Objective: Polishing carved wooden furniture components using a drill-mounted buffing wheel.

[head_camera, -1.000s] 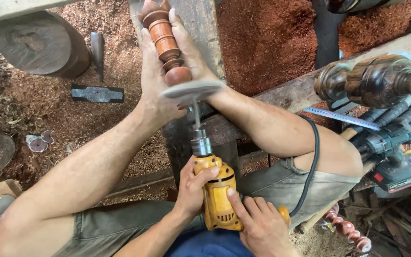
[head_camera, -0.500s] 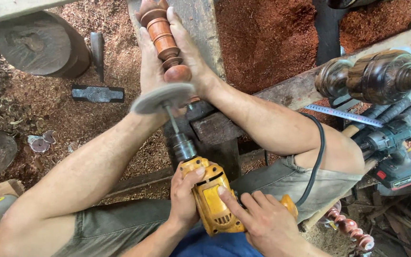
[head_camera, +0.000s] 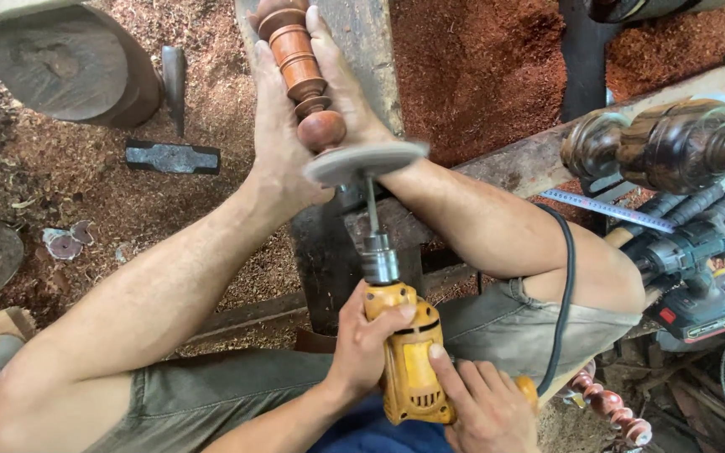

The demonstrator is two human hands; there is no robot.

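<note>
Head view: both hands (head_camera: 430, 377) are gripping the drill (head_camera: 409, 365), whose disc (head_camera: 365, 160) is risking cutting the feet (head_camera: 295, 126) clamping the spindle (head_camera: 302, 71).

I see even, soft daylight with only faint shadows and no harsh glare. The spinning disc (head_camera: 366, 161) is smeared by motion blur. Elsewhere my view is sharp, though lines bend slightly toward the edges.

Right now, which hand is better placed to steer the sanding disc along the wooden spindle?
Probably the left hand: it grips the yellow drill just behind the chuck, nearest the sanding disc touching the wooden spindle. The right hand holds the rear.
</note>
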